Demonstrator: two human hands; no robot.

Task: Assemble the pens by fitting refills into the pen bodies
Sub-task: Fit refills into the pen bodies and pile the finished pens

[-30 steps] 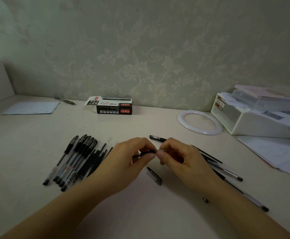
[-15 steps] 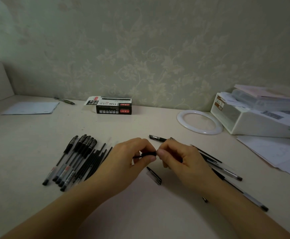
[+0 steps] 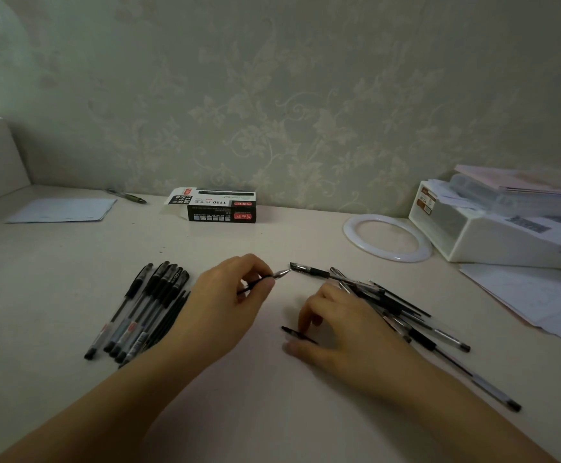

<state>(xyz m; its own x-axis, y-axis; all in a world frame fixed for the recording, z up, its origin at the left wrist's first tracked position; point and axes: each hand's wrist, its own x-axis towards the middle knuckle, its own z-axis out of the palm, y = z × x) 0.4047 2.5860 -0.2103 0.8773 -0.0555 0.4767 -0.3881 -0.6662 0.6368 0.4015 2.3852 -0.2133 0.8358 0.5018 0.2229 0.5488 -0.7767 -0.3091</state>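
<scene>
Left hand (image 3: 235, 295): you are pinching a pen (image 3: 261, 281), tip outward.
Right hand (image 3: 339, 325): you are pinching the cap (image 3: 297, 334) on the desk (image 3: 55, 279).
Next: capping, needing alignment.

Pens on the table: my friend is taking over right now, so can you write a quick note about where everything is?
Left hand grips a refill with a metal tip, lifted off the table.
Right hand is down by a short black piece, probably a cap, fingers curled over it; whether it is gripped yet is unclear.
Row of capped pens, apparently done, lies to the left, with loose refills beside it.
Pile of pen parts to the right seems still to do.
Next, probably: finish the pen in hand, add it to the row, then work through the pile.
</scene>
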